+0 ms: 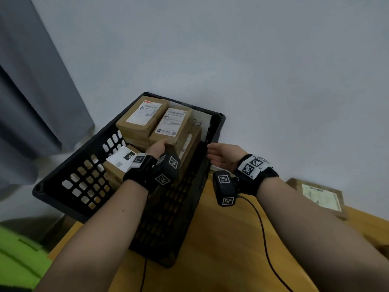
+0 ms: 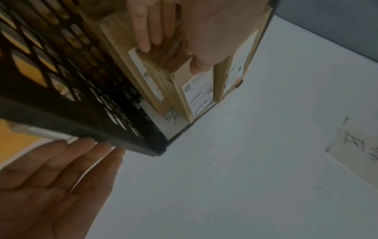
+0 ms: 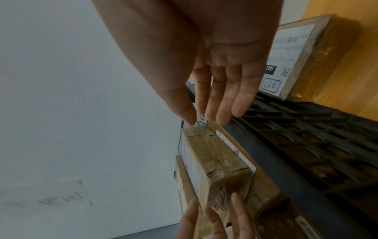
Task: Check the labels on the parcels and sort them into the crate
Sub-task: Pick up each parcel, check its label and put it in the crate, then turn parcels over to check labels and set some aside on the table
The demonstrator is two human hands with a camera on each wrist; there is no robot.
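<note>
A black lattice crate (image 1: 168,218) stands on a wooden table and holds several brown cardboard parcels with white labels. My left hand (image 1: 157,147) reaches into it and holds the near end of the top labelled parcel (image 1: 172,123). In the left wrist view the left hand (image 2: 171,58) has its thumb on the label side of this parcel (image 2: 198,93) and its fingers down the end face. My right hand (image 1: 219,158) is open and empty, fingers straight, just outside the crate's right rim (image 3: 306,145). The right wrist view shows the same parcel (image 3: 223,161).
One more labelled parcel (image 1: 320,194) lies on the table to the right. A handwritten paper sheet (image 1: 200,123) stands at the crate's far wall. A grey curtain (image 1: 31,102) hangs left, a white wall is behind, and a black cable (image 1: 263,239) crosses the table.
</note>
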